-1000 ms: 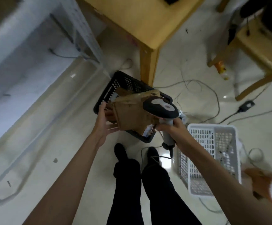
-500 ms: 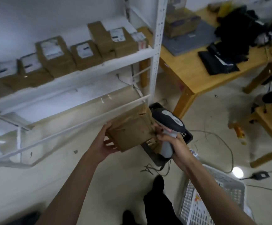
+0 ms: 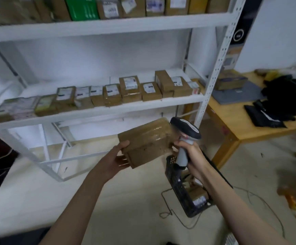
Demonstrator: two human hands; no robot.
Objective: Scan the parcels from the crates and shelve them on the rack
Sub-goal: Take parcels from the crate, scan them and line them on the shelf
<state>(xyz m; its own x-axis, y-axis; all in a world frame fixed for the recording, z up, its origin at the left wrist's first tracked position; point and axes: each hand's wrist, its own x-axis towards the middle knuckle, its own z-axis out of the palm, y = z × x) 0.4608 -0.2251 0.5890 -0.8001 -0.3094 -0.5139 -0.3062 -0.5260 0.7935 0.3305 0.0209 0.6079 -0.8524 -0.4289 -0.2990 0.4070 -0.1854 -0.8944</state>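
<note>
1. Rack (image 3: 212, 85) fills the left and middle, white, with its perforated right post ending just short of the wooden table (image 3: 232, 124). Middle shelf holds a row of labelled parcels (image 3: 131, 89) packed side by side, bare shelf only at the far right end.
2. Lowest level of the rack looks open, just white rails over the floor.
3. Left hand (image 3: 115, 160) is curled round the lower left corner of a brown taped parcel (image 3: 145, 140), thumb on top, held in the air in front of the rack, below the middle shelf.
4. Right hand (image 3: 188, 151) is wrapped around the grip of a barcode scanner (image 3: 186, 129), whose head sits right against the parcel's right end.
5. Black crate (image 3: 184, 197) on the floor is half hidden behind the right forearm; contents are too blurry to read.
6. Top shelf boxes are cut off by the frame edge.
</note>
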